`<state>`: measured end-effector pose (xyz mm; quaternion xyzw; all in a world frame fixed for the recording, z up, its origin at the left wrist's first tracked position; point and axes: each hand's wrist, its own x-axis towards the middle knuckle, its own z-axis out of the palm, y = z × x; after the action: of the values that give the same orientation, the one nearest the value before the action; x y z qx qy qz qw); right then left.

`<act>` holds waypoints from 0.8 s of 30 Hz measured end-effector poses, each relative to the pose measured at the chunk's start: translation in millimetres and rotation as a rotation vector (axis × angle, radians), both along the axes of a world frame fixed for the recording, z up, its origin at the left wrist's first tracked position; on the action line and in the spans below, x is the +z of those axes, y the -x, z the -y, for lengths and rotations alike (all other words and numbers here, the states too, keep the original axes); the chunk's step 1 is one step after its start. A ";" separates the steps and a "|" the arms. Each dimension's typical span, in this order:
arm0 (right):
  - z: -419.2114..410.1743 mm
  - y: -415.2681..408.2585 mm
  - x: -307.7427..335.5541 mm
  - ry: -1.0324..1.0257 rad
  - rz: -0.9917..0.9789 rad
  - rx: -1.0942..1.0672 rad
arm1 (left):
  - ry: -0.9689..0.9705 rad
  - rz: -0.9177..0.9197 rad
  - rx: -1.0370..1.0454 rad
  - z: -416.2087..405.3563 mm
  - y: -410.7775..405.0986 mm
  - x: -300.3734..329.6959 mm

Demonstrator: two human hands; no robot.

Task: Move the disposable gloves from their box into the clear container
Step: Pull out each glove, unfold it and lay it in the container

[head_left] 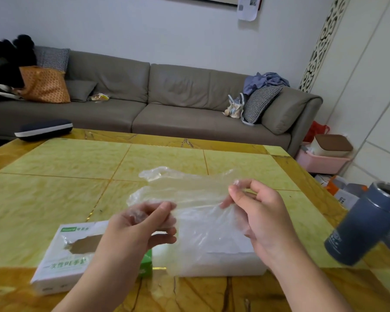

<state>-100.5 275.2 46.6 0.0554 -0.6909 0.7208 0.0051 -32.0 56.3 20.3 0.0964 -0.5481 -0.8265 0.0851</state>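
Observation:
A thin clear disposable glove (185, 192) is stretched in the air between my two hands, its fingers pointing away from me. My left hand (142, 224) pinches its near left corner and my right hand (254, 210) pinches its right edge. Below the glove stands the clear container (223, 264), with more clear gloves inside it. The white and green glove box (63, 262) lies flat at the lower left, partly behind my left forearm, with its torn top opening showing a dark inside.
A dark blue insulated cup (365, 224) stands at the table's right edge, close to my right forearm. A navy case (43, 131) rests at the table's far left corner. The yellow-green table (77, 176) stretches ahead, with a grey sofa (167, 104) behind.

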 end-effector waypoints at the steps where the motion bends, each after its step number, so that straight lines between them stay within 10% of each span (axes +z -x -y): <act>1: -3.2 1.5 -0.1 -0.003 -0.002 -0.006 | 0.052 -0.019 0.007 -0.2 0.3 1.0; 9: -41.6 21.4 1.1 -0.061 0.023 -0.263 | 0.154 -0.065 0.095 -6.4 6.2 13.4; 18: -49.8 33.4 -26.1 -0.479 0.092 -0.298 | 1.142 -0.340 0.405 -41.0 1.5 29.2; 21: -47.5 33.2 -32.0 -0.702 0.047 -0.287 | 1.442 -0.432 0.120 -63.4 13.3 29.4; 24: -49.8 30.3 -31.3 -0.879 0.011 -0.280 | 1.605 -0.126 -0.197 -75.1 34.3 18.8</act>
<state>-130.8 325.0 15.3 -0.0453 -0.9319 0.3522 0.0746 -66.4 131.5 39.1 -0.0894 -0.9741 -0.1890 0.0856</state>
